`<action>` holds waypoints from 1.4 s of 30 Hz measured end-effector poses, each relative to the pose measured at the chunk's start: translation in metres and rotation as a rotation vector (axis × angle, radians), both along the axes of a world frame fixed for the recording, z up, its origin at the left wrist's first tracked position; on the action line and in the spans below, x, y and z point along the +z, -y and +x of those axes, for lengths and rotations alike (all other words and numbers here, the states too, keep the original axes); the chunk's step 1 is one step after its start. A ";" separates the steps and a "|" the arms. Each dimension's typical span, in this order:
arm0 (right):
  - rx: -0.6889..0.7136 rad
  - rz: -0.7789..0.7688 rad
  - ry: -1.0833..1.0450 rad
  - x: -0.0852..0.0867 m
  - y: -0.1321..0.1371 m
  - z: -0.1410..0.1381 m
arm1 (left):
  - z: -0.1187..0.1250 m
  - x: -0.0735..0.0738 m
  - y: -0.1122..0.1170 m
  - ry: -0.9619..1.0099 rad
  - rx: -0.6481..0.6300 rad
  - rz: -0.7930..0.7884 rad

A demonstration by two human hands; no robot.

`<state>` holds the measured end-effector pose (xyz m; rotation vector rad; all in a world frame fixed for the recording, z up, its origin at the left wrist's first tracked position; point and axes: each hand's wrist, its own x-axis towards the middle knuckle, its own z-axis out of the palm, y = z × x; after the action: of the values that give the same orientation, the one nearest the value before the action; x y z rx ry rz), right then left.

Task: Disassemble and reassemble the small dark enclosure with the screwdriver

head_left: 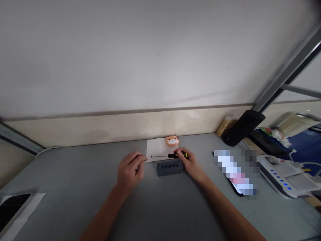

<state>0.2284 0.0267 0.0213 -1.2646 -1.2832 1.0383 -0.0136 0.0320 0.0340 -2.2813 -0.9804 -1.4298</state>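
A small dark grey box [170, 167] with a row of vent slots lies on the grey desk [75, 177]. Just behind it, a thin screwdriver [173, 156] with a black and yellow handle rests on a white paper sheet [156, 149]. My right hand [189, 163] sits at the box's right end, its fingers curled onto the screwdriver handle. My left hand [130, 170] rests on the desk left of the box with fingers bent loosely and nothing in it. An orange animal-face figure [172, 140] sits at the sheet's far edge.
A black cylinder [242, 128] leans at the back right, next to a small yellow box [225, 124]. A phone [237, 175] lies right of my right hand, and a white device with blue lights [283, 179] beyond it. A dark screen [11, 207] sits at the near left.
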 end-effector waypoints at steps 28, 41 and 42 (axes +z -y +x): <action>-0.249 -0.062 -0.473 0.010 -0.007 0.020 | 0.036 -0.006 0.020 -0.141 -0.276 -0.197; -0.360 -0.036 -0.509 0.023 -0.003 0.033 | 0.042 -0.004 0.027 -0.178 -0.140 -0.209; -0.359 -0.035 -0.506 0.023 -0.003 0.033 | 0.044 -0.005 0.029 -0.185 -0.131 -0.212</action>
<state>0.2613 0.0300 0.0439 -1.1106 -0.6297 1.0328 0.0299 0.0034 0.0295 -2.6204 -0.9815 -1.1832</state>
